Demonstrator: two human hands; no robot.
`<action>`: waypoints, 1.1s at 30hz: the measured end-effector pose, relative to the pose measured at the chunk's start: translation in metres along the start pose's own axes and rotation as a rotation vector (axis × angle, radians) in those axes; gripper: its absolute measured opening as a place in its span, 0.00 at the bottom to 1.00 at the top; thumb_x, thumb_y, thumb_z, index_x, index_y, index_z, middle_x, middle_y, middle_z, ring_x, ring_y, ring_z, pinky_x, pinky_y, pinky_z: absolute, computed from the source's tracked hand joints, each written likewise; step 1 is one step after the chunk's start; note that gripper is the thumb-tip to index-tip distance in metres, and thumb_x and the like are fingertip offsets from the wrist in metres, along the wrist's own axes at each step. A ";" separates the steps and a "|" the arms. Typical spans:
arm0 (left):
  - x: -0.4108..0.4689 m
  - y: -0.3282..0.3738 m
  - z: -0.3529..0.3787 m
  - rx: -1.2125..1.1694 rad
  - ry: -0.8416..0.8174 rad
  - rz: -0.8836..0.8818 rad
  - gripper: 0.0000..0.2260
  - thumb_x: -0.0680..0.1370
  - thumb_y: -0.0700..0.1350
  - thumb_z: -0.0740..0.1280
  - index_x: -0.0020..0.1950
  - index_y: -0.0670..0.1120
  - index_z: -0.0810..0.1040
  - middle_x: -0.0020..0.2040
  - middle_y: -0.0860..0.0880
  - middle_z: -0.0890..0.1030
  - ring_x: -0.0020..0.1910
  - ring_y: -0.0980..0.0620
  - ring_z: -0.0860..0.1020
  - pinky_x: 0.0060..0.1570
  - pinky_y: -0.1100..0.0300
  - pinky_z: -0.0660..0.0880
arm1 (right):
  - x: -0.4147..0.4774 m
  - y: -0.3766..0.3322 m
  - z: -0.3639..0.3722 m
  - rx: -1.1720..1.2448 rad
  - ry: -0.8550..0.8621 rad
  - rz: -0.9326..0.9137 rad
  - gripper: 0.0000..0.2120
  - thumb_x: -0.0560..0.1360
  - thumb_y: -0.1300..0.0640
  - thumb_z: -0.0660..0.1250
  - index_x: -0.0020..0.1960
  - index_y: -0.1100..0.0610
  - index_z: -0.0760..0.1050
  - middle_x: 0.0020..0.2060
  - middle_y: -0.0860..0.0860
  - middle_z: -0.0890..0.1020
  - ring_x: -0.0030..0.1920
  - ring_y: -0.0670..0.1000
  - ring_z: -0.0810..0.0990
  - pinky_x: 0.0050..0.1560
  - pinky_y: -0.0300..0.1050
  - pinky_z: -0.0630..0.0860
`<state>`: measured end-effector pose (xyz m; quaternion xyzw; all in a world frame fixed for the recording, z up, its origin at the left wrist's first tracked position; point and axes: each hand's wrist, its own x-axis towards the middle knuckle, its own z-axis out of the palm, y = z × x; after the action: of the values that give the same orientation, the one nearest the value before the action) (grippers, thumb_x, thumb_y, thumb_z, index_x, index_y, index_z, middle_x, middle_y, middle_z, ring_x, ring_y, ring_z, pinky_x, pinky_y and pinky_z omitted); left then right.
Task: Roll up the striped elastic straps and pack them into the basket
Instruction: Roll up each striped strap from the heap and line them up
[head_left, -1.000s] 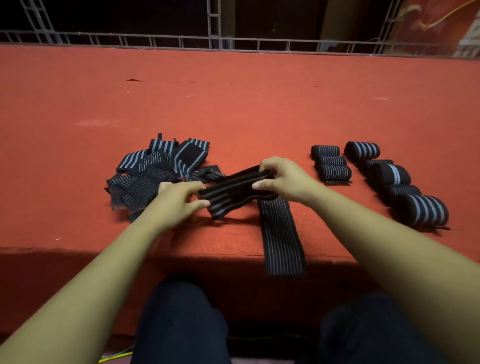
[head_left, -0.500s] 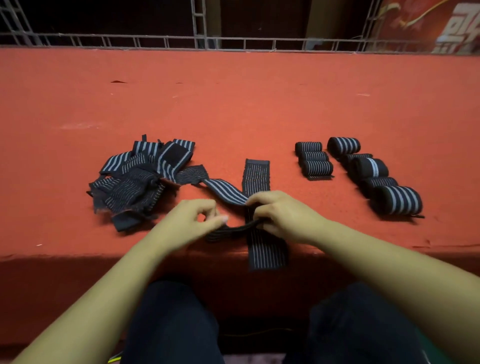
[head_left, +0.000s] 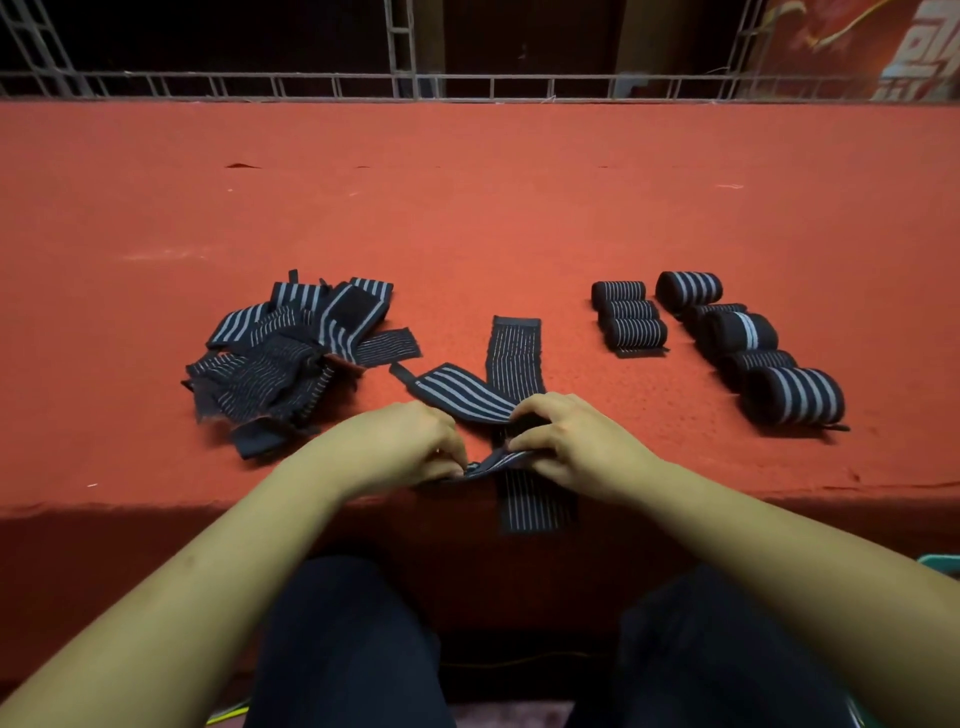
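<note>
A dark striped strap (head_left: 457, 392) lies near the front edge of the red table (head_left: 467, 208), its far end flat and pointing up-left. My left hand (head_left: 402, 444) and my right hand (head_left: 566, 441) both pinch its near end, fingers curled over the fold. A second, finely striped strap (head_left: 517, 353) runs under it from mid-table and hangs over the edge. A loose pile of unrolled straps (head_left: 291, 353) sits to the left. Several rolled straps (head_left: 727, 338) stand in two rows on the right. No basket can be made out with certainty.
A metal railing (head_left: 467, 83) runs along the table's far edge. My knees (head_left: 337, 649) are below the front edge. A green object (head_left: 940, 564) peeks in at the far right, below the table.
Both hands brought the strap down from mid-air to the table near the front edge. They now hold its near end closer together, folding it.
</note>
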<state>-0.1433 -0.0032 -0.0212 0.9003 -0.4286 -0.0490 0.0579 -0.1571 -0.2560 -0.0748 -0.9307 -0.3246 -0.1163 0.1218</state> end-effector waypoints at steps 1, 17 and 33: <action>-0.001 0.000 0.002 0.030 0.017 0.007 0.08 0.80 0.48 0.67 0.56 0.49 0.84 0.51 0.51 0.81 0.52 0.52 0.78 0.54 0.56 0.73 | -0.003 0.000 0.002 0.000 0.008 -0.011 0.11 0.75 0.51 0.71 0.56 0.51 0.84 0.57 0.51 0.79 0.57 0.53 0.77 0.59 0.54 0.74; -0.002 -0.042 0.005 -0.825 0.842 -0.687 0.07 0.83 0.42 0.61 0.52 0.43 0.79 0.44 0.45 0.82 0.33 0.54 0.85 0.34 0.61 0.78 | -0.010 -0.017 0.000 -0.136 -0.053 0.125 0.21 0.75 0.36 0.63 0.56 0.49 0.84 0.54 0.47 0.74 0.57 0.50 0.74 0.60 0.47 0.68; 0.030 0.001 -0.057 -1.372 0.783 -0.293 0.06 0.83 0.45 0.64 0.51 0.47 0.80 0.45 0.46 0.84 0.43 0.51 0.82 0.44 0.55 0.78 | 0.082 -0.035 -0.099 1.089 0.224 0.457 0.15 0.80 0.56 0.68 0.57 0.69 0.77 0.32 0.53 0.68 0.24 0.45 0.59 0.24 0.38 0.55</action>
<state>-0.1172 -0.0231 0.0340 0.6629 -0.1291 0.0106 0.7374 -0.1301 -0.2126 0.0484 -0.7627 -0.1142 -0.0015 0.6366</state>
